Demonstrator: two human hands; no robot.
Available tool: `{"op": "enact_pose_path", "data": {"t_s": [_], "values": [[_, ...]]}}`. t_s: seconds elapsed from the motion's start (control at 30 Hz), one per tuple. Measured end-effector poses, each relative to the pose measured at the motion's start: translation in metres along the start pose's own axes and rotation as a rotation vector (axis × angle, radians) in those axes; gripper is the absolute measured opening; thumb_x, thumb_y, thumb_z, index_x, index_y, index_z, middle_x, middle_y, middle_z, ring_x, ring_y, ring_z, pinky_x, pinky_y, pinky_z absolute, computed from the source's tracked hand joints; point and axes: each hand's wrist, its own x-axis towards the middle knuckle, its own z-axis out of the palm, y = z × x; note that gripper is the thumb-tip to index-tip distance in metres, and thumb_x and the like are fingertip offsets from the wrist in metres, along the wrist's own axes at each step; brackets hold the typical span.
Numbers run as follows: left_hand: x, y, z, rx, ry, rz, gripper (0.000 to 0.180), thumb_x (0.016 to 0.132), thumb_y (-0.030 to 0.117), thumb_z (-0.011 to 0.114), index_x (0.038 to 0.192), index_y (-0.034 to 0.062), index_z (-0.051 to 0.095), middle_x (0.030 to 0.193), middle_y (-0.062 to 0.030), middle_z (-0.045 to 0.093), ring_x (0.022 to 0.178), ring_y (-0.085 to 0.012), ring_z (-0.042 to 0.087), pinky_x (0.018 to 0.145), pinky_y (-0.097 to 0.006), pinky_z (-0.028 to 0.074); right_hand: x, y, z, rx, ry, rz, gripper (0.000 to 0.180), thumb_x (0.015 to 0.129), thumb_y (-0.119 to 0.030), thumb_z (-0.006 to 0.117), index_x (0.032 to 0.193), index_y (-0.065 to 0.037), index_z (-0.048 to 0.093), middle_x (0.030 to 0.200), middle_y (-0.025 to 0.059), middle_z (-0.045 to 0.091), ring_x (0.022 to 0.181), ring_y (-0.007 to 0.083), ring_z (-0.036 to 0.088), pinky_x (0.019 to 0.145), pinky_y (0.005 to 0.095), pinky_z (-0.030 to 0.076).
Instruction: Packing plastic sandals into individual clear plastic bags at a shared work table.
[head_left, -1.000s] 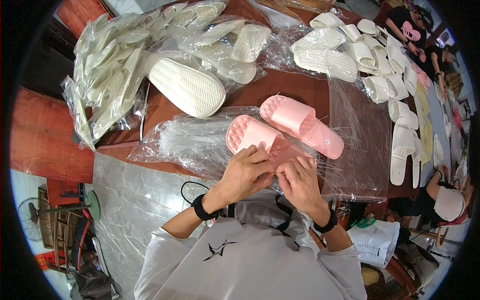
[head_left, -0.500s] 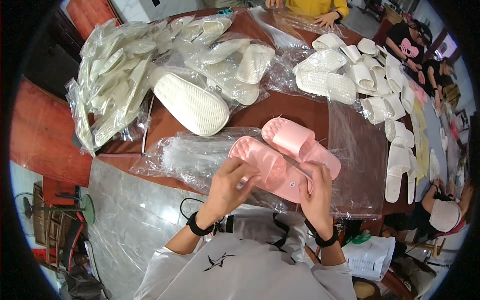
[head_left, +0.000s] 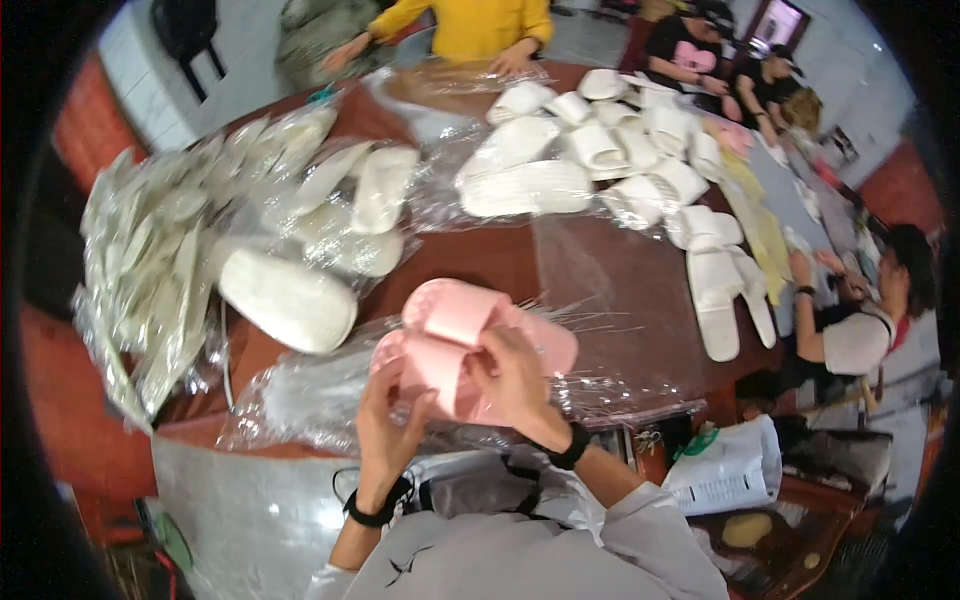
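Presently on the brown table (head_left: 465, 262): near pink slipper (head_left: 432, 372) and far pink slipper (head_left: 462, 318), side by side, centre of the frame, the far one higher up. Left hand (head_left: 392, 420), half open, thumb apart from the fingers, at the near pink slipper's left end. Right hand (head_left: 518, 388), fingers bent, at the middle of the same slipper; blur keeps me from telling whether either has a grip. Clear plastic bundle (head_left: 300, 398), left of the pair. Bagged white slippers (head_left: 160, 250), upper left; loose white slippers (head_left: 600, 145), upper right. Person in yellow (head_left: 490, 28), top edge.
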Motion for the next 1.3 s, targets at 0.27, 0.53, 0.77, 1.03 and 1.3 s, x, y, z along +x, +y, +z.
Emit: {"op": "enact_pose_path", "data": {"t_s": [0.27,0.53,0.77,1.03,1.3], "values": [[-0.028,0.055,-0.028,0.246,0.323,0.53,0.027,0.083,0.003,0.062,0.11,-0.002,0.062,0.108,-0.0177,0.056,0.099,-0.0303,0.054,0.086,-0.039,0.045,-0.005,-0.024,-0.019,0.616,0.077,0.031,0.021,0.084,0.004,0.065,0.104,-0.001,0.061,0.092,0.0055,0.059,0.085,0.0115,0.059,0.074,0.0241,0.049],[-0.032,0.05,0.003,-0.319,0.412,0.343,0.018,0.095,0.008,0.048,0.112,0.0005,0.048,0.103,-0.0103,0.051,0.091,-0.0191,0.049,0.083,-0.031,0.042,-0.013,-0.055,-0.061,1.148,0.088,0.091,0.02,0.093,-0.006,0.062,0.113,-0.002,0.059,0.102,-0.0015,0.063,0.092,0.0043,0.058,0.081,0.021,0.047],[-0.023,0.051,0.051,-0.145,-0.167,0.4,0.023,0.082,0.0,0.063,0.105,0.0012,0.061,0.104,-0.015,0.059,0.091,-0.0256,0.058,0.075,-0.033,0.048,-0.039,-0.066,-0.171,0.846,0.314,0.093,0.013,0.095,-0.012,0.061,0.104,-0.003,0.06,0.1,-0.0018,0.063,0.091,0.0051,0.057,0.08,0.0235,0.047],[-0.03,0.061,0.092,0.082,-0.477,0.604,0.052,0.079,0.016,0.074,0.128,0.0101,0.057,0.129,-0.0183,0.048,0.112,-0.0349,0.052,0.091,-0.042,0.045,-0.022,0.008,-0.279,0.395,0.493,0.169,0.02,0.091,-0.01,0.056,0.108,0.0,0.06,0.101,0.0039,0.065,0.088,0.0089,0.06,0.076,0.0226,0.049],[-0.045,0.052,0.103,0.276,-0.655,0.703,0.066,0.076,0.016,0.075,0.137,0.0138,0.049,0.144,-0.0183,0.036,0.131,-0.0376,0.036,0.102,-0.049,0.036,0.064,0.223,-0.376,-0.119,0.555,0.104,0.02,0.089,-0.019,0.062,0.092,0.001,0.061,0.078,0.0047,0.061,0.074,0.0104,0.055,0.069,0.0256,0.045]]}}
